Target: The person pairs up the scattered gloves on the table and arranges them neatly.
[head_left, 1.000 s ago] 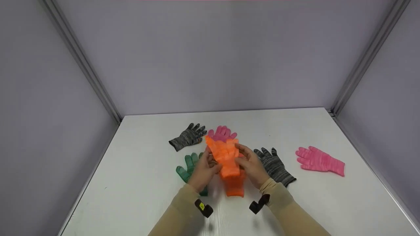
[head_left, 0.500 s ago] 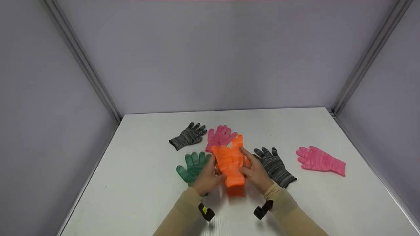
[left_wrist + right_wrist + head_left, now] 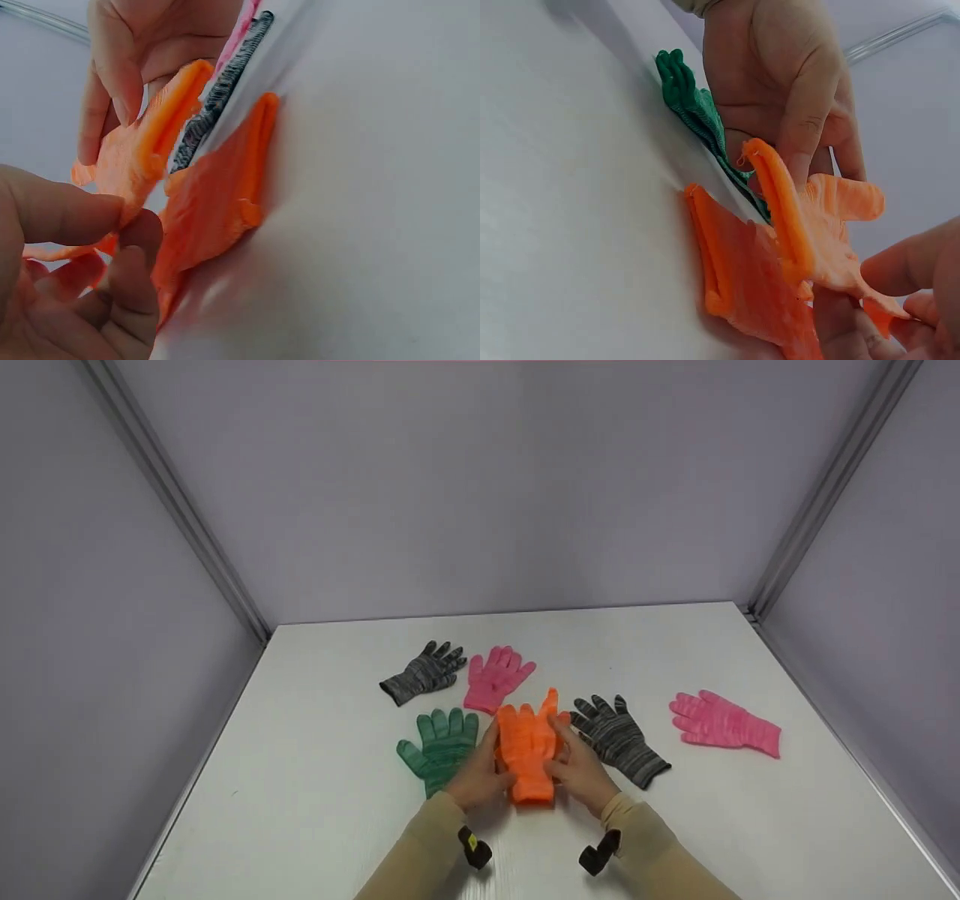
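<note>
Two tan sleeves (image 3: 412, 851) reach in from the near edge, a black band (image 3: 474, 847) at each wrist. The left hand (image 3: 480, 771) pinches the left side of an orange glove (image 3: 529, 754) between thumb and fingers; the right hand (image 3: 581, 772) pinches its right side the same way. That glove is raised above the near middle of the white surface (image 3: 315, 810), cuff near and fingers far. Under it, a second orange glove (image 3: 217, 202) lies on the surface, the two cuffs apart. Just left of the left hand is a green glove (image 3: 442, 750), partly covered by it. Right of the right hand lies a dark striped glove (image 3: 621, 741), and well to the right a pink glove (image 3: 726, 724). Farther away, beyond the orange pair, are another pink glove (image 3: 495, 679) and, left of that, another striped glove (image 3: 424, 671). A pale wall (image 3: 480, 495) rises behind the far edge.
</note>
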A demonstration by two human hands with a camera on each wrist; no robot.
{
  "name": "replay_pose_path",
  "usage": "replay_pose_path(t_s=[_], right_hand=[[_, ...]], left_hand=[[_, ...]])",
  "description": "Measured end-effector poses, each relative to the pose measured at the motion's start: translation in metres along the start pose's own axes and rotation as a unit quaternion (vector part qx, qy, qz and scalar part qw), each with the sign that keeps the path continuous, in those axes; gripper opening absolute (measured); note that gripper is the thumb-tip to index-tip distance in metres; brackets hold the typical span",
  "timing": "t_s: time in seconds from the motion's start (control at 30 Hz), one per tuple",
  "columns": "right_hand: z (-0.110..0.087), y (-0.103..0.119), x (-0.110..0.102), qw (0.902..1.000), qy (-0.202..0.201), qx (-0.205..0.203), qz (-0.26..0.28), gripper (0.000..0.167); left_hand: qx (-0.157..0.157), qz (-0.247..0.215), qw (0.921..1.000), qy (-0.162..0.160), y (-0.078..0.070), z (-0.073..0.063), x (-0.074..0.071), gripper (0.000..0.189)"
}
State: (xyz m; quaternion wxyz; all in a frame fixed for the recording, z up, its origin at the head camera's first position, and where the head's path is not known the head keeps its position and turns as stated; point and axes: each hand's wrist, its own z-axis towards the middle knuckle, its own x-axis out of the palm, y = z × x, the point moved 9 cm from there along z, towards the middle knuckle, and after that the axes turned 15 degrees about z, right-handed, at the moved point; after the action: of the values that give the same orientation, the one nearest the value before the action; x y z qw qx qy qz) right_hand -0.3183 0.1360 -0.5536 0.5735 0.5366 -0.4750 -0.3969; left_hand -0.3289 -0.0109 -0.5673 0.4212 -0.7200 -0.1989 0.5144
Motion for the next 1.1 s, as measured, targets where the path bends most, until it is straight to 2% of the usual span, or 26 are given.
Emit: replay_pose_path(t_s=[0.17,0.27,0.37,0.47,0.67,0.83,0.97,1.1], right_hand=[[-0.001,-0.006,-0.001,0.9991,-0.014,0.015,-0.036,0.076],[0.004,-0.02,-0.008,0.9988,-0.018,0.018,-0.041,0.075],[0.005,-0.02,-0.007,0.9985,-0.026,0.018,-0.045,0.075],[0.007,-0.018,-0.005,0.9976,-0.041,0.013,-0.055,0.075],[0.007,-0.02,-0.003,0.9939,-0.063,0.009,-0.09,0.078],[0.001,-0.022,-0.002,0.9966,-0.042,0.027,-0.065,0.087],[-0.005,-0.02,-0.006,0.998,-0.016,0.042,-0.045,0.086],[-0.01,-0.018,-0.009,0.9959,0.014,0.048,-0.076,0.076]], left_hand=[[-0.021,0.022,0.9994,0.015,0.004,-0.002,0.006,0.098],[-0.029,0.028,0.9989,0.022,0.005,-0.003,0.008,0.098],[-0.038,0.024,0.9986,0.028,0.006,-0.005,0.009,0.101],[-0.032,0.022,0.9988,0.028,0.005,-0.006,0.009,0.107],[-0.015,0.07,0.9971,0.027,0.002,-0.005,0.012,0.112],[-0.023,0.082,0.9961,0.023,0.004,-0.003,0.014,0.112],[-0.027,0.088,0.9954,0.026,0.003,-0.004,0.013,0.111],[-0.037,0.076,0.996,0.028,0.003,-0.007,0.013,0.112]])
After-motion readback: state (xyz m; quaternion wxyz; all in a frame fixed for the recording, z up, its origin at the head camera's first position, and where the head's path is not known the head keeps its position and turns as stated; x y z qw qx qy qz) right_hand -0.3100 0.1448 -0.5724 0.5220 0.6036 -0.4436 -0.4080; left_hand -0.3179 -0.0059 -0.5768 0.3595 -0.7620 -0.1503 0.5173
